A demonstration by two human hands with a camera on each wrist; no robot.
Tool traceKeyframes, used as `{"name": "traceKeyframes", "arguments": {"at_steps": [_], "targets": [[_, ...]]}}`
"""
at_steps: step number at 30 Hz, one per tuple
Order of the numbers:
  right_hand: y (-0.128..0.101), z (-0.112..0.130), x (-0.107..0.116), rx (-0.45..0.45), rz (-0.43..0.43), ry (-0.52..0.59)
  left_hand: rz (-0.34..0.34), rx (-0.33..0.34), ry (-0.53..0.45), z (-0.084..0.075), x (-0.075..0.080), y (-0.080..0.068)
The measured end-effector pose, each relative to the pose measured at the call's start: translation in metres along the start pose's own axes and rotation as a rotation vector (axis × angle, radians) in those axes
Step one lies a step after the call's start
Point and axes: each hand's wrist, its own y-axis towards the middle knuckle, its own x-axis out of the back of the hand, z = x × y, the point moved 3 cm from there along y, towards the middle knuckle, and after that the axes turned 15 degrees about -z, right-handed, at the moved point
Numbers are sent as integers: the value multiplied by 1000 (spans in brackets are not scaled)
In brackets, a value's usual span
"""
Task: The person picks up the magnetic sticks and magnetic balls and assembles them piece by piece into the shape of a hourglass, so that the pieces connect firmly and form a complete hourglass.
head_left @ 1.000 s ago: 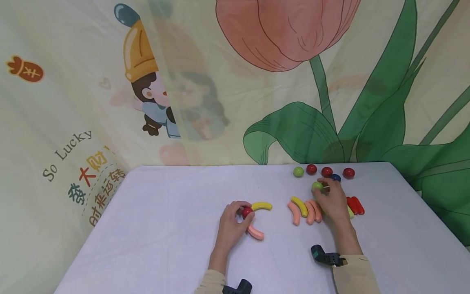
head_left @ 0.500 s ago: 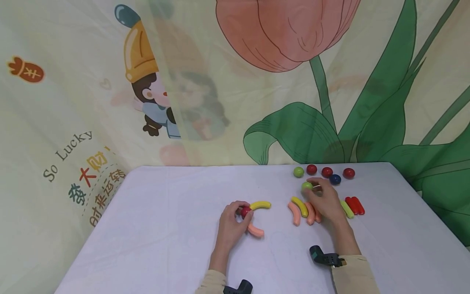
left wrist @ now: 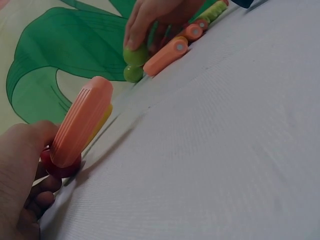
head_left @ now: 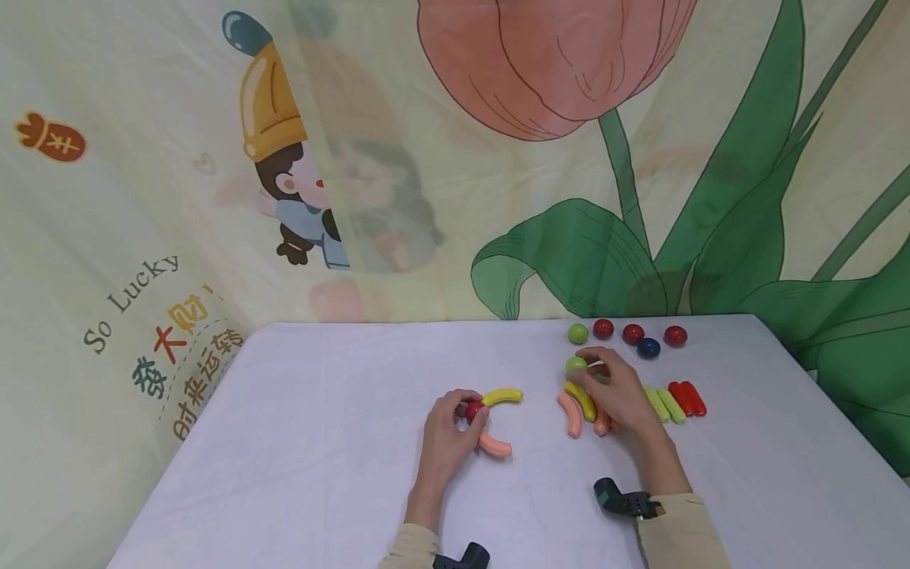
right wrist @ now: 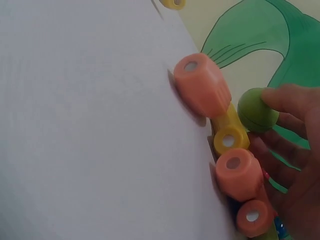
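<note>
My left hand [head_left: 449, 433] grips a red ball [head_left: 474, 410] between thumb and fingers. Attached to that ball are a yellow curved rod [head_left: 502, 396], pointing right, and a pink curved rod [head_left: 494, 445], slanting down toward me. In the left wrist view the pink rod [left wrist: 82, 122] stands out from the ball, partly covering the yellow one. My right hand [head_left: 617, 387] pinches a green ball [right wrist: 257, 110] with thumb and fingertips, just beyond the far end of a loose yellow curved rod [head_left: 580, 401]. Under this hand, several pink curved rods are partly hidden.
Along the table's far edge lie another green ball [head_left: 578, 333], red balls [head_left: 603, 329] and a blue ball [head_left: 648, 348]. Right of my right hand are light green rods [head_left: 671, 405] and red rods [head_left: 687, 398]. A printed curtain [head_left: 398, 158] hangs behind the white table [head_left: 298, 442].
My right hand has moved left with the green ball, from near the blue ball to above the yellow rod, uncovering the light green rods. The left hand and its joined pieces barely shift left.
</note>
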Motion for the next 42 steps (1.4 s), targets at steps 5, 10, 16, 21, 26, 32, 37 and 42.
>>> {"name": "traceKeyframes", "arguments": {"at_steps": [5,10,16,21,26,32,37,42], "targets": [[-1,3,-4,8,31,-2,-10,0,-2,1,0,0],[-1,6,-9,-2,59,-15,-23,-13,-4,2,0,0],[-4,11,-16,36,64,-19,-34,-13,5,2,0,1],[-5,15,-21,74,49,-10,-51,-15,-7,1,0,1],[-7,20,-24,103,55,6,-53,-8,-10,2,0,1],[-9,24,-27,106,73,0,-59,5,-10,3,0,2],[-10,29,-29,127,69,-26,-67,7,-45,3,2,2],[-12,35,-32,173,80,-32,-78,15,-72,3,3,2]]}}
